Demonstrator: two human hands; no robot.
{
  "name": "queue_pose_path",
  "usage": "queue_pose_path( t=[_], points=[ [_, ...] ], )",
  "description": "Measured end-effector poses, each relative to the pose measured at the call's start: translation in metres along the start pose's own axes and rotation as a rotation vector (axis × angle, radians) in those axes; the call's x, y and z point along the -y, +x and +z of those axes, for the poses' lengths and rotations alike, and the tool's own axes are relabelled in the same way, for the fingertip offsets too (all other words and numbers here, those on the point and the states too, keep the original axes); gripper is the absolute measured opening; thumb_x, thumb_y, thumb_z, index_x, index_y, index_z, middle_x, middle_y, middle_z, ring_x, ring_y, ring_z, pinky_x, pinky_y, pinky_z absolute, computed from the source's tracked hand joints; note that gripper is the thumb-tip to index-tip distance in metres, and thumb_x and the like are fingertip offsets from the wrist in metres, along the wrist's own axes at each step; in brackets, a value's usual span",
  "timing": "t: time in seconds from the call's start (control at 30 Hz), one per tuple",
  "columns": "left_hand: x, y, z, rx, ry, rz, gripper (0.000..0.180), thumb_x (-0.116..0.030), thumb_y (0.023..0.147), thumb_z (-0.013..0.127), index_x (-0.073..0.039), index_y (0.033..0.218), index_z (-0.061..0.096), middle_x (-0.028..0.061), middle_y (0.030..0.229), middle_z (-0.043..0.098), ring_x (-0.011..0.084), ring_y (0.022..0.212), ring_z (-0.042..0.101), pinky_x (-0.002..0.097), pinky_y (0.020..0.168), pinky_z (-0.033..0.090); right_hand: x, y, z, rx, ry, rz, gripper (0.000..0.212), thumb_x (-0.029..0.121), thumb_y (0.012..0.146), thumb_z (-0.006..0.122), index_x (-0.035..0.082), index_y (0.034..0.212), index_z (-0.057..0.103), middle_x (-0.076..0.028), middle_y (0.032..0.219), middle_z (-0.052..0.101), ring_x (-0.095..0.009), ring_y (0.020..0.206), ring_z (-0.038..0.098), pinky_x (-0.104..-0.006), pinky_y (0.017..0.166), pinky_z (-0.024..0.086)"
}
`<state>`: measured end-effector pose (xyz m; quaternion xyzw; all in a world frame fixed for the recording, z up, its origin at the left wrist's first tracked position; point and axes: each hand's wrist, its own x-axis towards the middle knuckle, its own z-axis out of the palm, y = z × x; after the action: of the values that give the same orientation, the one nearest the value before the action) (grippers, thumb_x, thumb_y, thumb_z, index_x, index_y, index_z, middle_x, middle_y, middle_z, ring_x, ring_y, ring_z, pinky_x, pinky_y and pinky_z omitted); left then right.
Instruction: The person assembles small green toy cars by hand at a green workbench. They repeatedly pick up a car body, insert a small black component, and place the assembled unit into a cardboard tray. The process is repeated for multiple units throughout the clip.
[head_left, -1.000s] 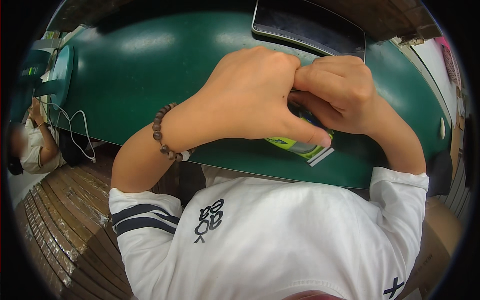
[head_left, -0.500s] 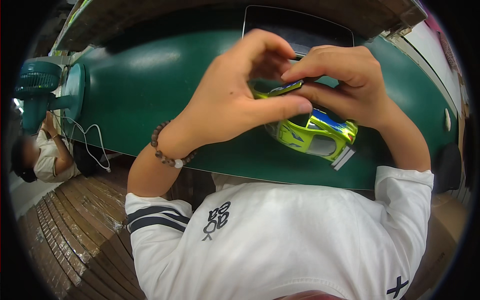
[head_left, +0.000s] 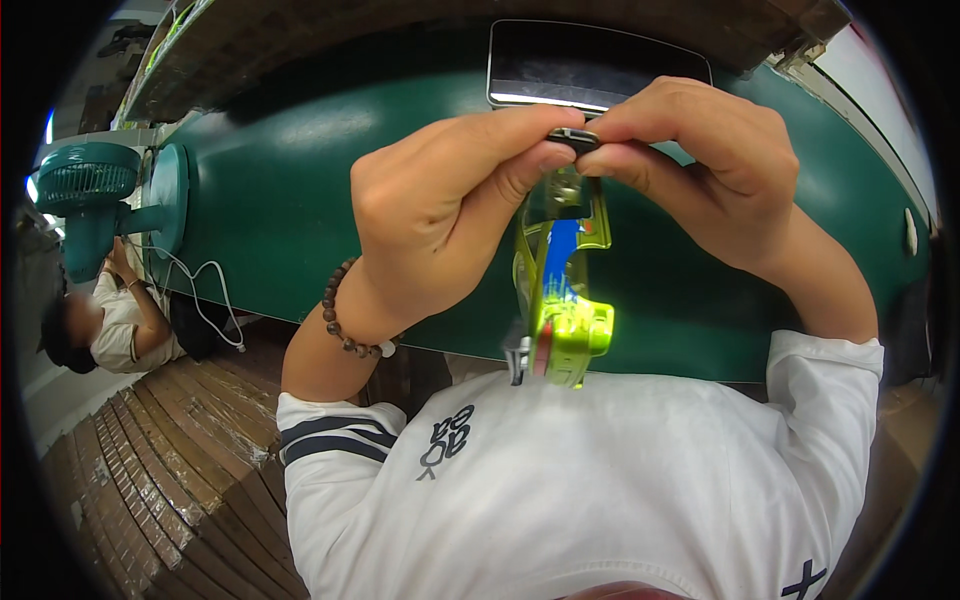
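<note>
A shiny lime-green toy car body (head_left: 562, 275) with a blue stripe hangs upright over the near part of the table. Its spoiler end points down toward my shirt. At the upper end, the thumb and fingers of my left hand (head_left: 445, 195) pinch a dark edge of the car body from the left. Opposite, my right hand (head_left: 700, 165) grips the same end with thumb and forefinger. The two sets of fingertips nearly meet there and hide part of that end. A beaded bracelet circles my left wrist.
The car is above a green tabletop (head_left: 290, 200). Behind my hands lies a dark flat panel with a pale rim (head_left: 600, 60). At the left stand a green fan (head_left: 90, 190) and a white cable (head_left: 215, 290); another person (head_left: 125, 320) sits beyond. Stacked flat cardboard (head_left: 160, 480) lies lower left.
The toy car body has swung from lying slantwise to hanging with its spoiler end toward me. My left hand has closed from a loose curve to a pinch at the upper end.
</note>
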<state>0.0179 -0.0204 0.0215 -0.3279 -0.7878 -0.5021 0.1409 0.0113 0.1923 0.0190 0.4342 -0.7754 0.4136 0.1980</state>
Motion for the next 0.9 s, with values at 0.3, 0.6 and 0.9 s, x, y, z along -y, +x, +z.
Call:
queue_pose_path(
  t=[0.3,0.6,0.9],
  points=[
    [0.001,-0.004,0.002,-0.033,-0.270,0.031,0.020,0.008,0.077,0.072,0.005,0.096,0.067,0.0129,0.090,0.070,0.0164,0.077,0.069,0.0236,0.071,0.056,0.017,0.004,0.000,-0.014,-0.010,0.032,0.022,-0.003,0.073,0.073,-0.004,0.093,0.063,-0.014,0.082,0.064,-0.024,0.067,0.062,-0.0293,0.058,0.050],
    [0.003,-0.009,0.005,0.089,-0.353,0.067,0.014,0.013,0.074,0.070,0.005,0.086,0.065,0.0125,0.079,0.069,0.0183,0.072,0.068,0.0248,0.063,0.056,0.022,-0.011,0.004,-0.003,-0.063,-0.134,0.024,-0.008,0.065,0.073,-0.007,0.086,0.062,-0.014,0.064,0.061,-0.025,0.050,0.059,-0.0300,0.044,0.046],
    [0.005,-0.004,0.003,0.086,-0.271,0.097,0.018,0.008,0.077,0.071,0.004,0.093,0.064,0.0121,0.085,0.068,0.0183,0.078,0.068,0.0252,0.069,0.055,0.013,-0.002,-0.003,0.008,0.028,-0.073,0.021,-0.006,0.070,0.073,-0.006,0.088,0.063,-0.013,0.072,0.064,-0.026,0.058,0.062,-0.0298,0.052,0.050]
  ],
)
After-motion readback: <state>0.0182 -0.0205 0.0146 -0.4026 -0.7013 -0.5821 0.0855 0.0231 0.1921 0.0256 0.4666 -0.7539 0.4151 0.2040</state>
